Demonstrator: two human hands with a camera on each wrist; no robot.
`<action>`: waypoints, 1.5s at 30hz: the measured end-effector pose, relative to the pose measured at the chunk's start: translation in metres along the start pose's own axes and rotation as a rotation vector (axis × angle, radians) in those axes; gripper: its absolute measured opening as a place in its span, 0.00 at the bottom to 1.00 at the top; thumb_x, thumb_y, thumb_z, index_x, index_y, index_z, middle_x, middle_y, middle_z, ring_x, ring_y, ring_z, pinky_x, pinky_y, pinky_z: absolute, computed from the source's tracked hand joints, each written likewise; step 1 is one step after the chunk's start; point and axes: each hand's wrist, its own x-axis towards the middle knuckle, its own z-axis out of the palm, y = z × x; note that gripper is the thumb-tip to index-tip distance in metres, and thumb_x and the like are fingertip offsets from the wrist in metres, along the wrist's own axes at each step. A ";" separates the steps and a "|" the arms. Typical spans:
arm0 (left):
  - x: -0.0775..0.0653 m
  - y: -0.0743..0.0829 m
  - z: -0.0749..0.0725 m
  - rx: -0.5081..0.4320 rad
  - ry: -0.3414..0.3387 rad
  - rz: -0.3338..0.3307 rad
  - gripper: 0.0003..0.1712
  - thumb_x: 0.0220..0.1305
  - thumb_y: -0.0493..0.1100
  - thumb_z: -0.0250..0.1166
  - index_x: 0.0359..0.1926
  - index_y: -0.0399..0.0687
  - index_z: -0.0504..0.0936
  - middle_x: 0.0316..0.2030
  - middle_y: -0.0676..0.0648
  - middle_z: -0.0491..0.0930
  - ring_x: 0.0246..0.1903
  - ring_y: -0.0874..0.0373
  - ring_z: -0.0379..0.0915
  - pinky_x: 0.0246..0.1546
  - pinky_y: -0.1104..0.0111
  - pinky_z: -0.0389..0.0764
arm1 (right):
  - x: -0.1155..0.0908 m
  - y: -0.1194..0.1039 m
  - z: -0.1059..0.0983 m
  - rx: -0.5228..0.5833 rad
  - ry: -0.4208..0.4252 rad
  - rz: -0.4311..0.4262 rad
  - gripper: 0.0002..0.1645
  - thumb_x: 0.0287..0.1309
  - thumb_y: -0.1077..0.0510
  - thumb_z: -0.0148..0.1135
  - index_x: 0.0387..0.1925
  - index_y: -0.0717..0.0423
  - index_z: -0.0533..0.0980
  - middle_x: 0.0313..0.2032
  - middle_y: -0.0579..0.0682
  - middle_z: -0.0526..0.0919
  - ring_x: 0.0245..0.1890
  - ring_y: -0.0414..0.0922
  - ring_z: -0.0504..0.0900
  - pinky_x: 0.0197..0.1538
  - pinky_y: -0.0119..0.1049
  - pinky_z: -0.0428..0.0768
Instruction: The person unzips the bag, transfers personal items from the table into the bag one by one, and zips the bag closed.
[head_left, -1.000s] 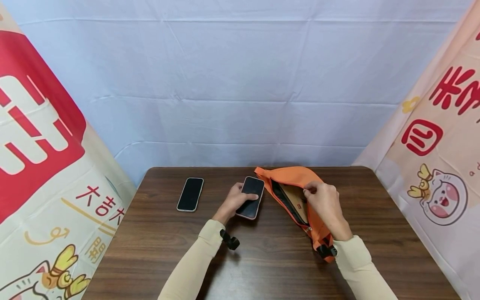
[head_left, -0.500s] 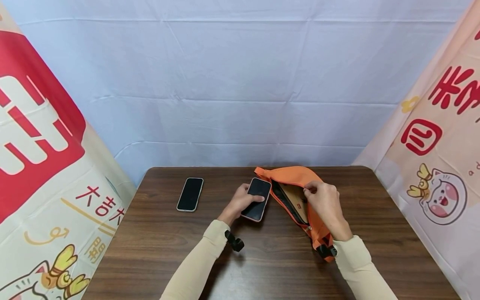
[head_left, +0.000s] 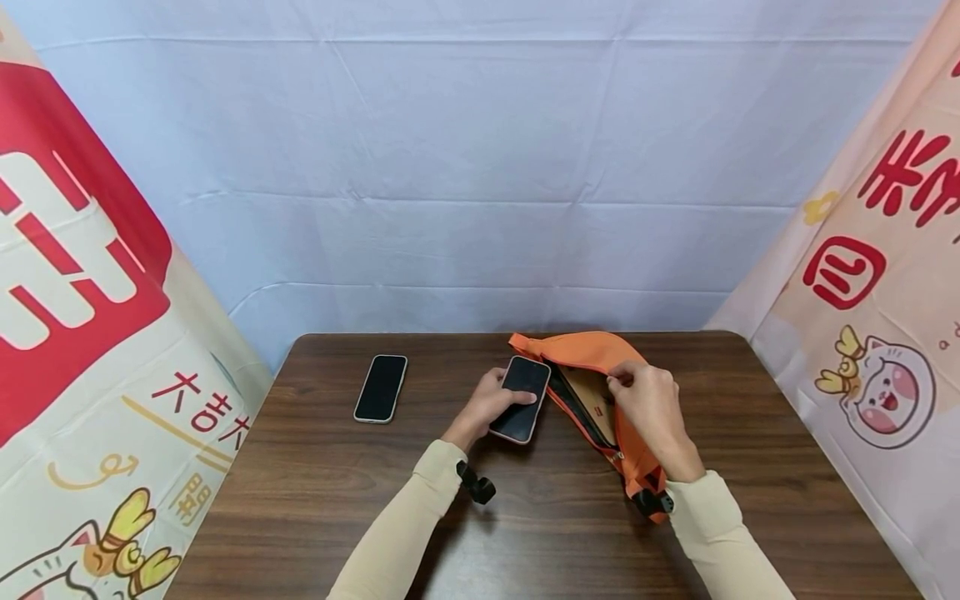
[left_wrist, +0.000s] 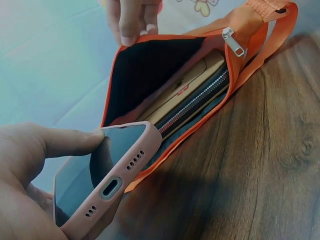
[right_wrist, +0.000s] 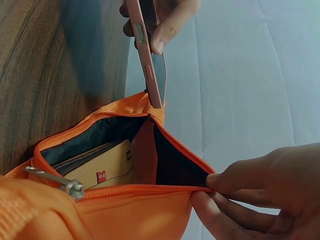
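Note:
My left hand [head_left: 483, 407] grips a smartphone [head_left: 529, 377] in a pink case, thumb across its dark screen. The phone's far end overlaps the left side of an orange waist bag [head_left: 588, 347]. In the right wrist view that end of the phone [right_wrist: 151, 82] hangs over the corner of the bag's unzipped mouth. My right hand [head_left: 651, 410] pinches the edge of the opening and draws it up, so the dark lining shows. Inside the bag lies a tan wallet [right_wrist: 111, 169] with a small red label; its zipped edge faces up in the left wrist view.
Another smartphone [head_left: 380, 389] in a light case lies screen up on the wooden table [head_left: 315, 500], left of my hands. A metal zip pull [left_wrist: 233, 42] hangs at one end of the bag's opening. Behind the table hangs a pale cloth [head_left: 465, 167].
My left hand has moved right with the smartphone, bringing it from beside the waist bag to overlapping its left side. My right hand keeps its pinch on the bag's edge.

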 end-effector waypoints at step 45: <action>0.014 -0.001 0.028 0.003 -0.040 -0.014 0.38 0.62 0.41 0.77 0.68 0.37 0.70 0.46 0.40 0.84 0.32 0.55 0.85 0.32 0.65 0.88 | 0.000 0.003 -0.002 -0.016 0.023 -0.014 0.04 0.66 0.66 0.71 0.38 0.64 0.89 0.32 0.60 0.91 0.30 0.54 0.88 0.37 0.57 0.86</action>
